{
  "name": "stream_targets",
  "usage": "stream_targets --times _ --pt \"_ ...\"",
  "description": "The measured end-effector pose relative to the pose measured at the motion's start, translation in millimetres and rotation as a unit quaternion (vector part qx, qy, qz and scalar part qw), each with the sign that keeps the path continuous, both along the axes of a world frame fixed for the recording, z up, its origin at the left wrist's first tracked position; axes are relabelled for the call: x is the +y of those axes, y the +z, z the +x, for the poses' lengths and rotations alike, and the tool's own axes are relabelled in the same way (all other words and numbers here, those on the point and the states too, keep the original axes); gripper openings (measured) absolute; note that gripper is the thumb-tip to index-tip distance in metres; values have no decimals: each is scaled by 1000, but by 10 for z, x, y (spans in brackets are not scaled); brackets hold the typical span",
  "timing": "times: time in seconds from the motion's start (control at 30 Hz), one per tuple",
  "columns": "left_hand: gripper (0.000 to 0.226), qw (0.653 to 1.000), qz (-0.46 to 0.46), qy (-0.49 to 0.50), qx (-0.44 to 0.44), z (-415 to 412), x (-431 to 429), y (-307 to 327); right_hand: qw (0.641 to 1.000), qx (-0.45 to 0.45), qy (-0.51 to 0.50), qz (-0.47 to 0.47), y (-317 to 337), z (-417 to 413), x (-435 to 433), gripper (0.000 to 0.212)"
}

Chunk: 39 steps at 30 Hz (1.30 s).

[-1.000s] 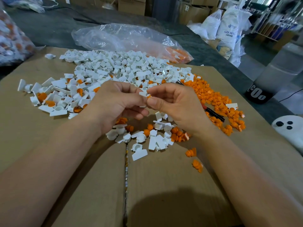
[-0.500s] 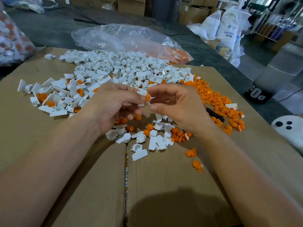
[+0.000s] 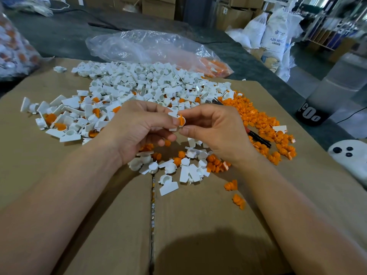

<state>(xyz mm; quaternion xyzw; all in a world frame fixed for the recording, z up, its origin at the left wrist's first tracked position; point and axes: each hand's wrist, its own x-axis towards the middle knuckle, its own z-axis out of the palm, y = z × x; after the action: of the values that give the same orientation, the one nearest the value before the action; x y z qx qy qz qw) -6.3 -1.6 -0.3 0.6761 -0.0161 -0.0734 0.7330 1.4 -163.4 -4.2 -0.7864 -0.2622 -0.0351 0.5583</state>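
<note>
My left hand (image 3: 137, 128) and my right hand (image 3: 216, 132) meet above the cardboard, fingertips together. Between them sits a small white plastic piece (image 3: 173, 114) with an orange insert (image 3: 181, 121) in it; the left fingers pinch the white piece and the right thumb and forefinger pinch the orange insert. A big heap of white pieces (image 3: 151, 84) lies behind the hands. Orange inserts (image 3: 258, 120) are spread to the right. White pieces with orange in them (image 3: 65, 118) lie to the left. A small mixed cluster (image 3: 186, 165) sits under the hands.
The work surface is a flattened cardboard sheet (image 3: 111, 225) with a centre seam. A clear plastic bag (image 3: 151, 48) with orange parts lies behind the heap. A black and red tool (image 3: 258, 137) lies among the orange parts. A white device (image 3: 351, 157) sits at the right edge.
The hands have shifted slightly apart and the orange insert, hidden a second ago, now shows seated in the white piece between the fingertips.
</note>
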Motion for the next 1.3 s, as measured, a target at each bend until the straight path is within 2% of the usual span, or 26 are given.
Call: stream_targets --times 0.13,0.27,0.5,0.6,0.7,0.93,1.13,1.3 --pt "9 1000 -9 -1 -15 0 -8 -4 1000 10 7 27 1 -12 -12 36" --pt "22 999 -1 8 -34 -6 -13 -14 998 -50 -28 12 -20 -14 15 42" --pt "7 999 19 9 -50 -28 -30 -12 994 -105 -12 24 -46 -5 -1 40" --pt "9 998 18 8 -51 -30 -24 -9 992 -120 -4 29 -57 5 -5 47" --pt "12 998 23 5 -53 -31 -26 -8 990 -142 -6 21 -82 24 -21 44" --pt "11 998 41 9 -52 -23 -33 -19 989 -148 -26 -12 -78 34 -34 43" --pt "12 997 50 7 -52 -19 -22 -25 990 -135 -28 -43 -75 32 -43 32" --pt "14 998 42 8 -44 -11 -25 -34 993 -110 -15 -41 -68 10 -25 39"
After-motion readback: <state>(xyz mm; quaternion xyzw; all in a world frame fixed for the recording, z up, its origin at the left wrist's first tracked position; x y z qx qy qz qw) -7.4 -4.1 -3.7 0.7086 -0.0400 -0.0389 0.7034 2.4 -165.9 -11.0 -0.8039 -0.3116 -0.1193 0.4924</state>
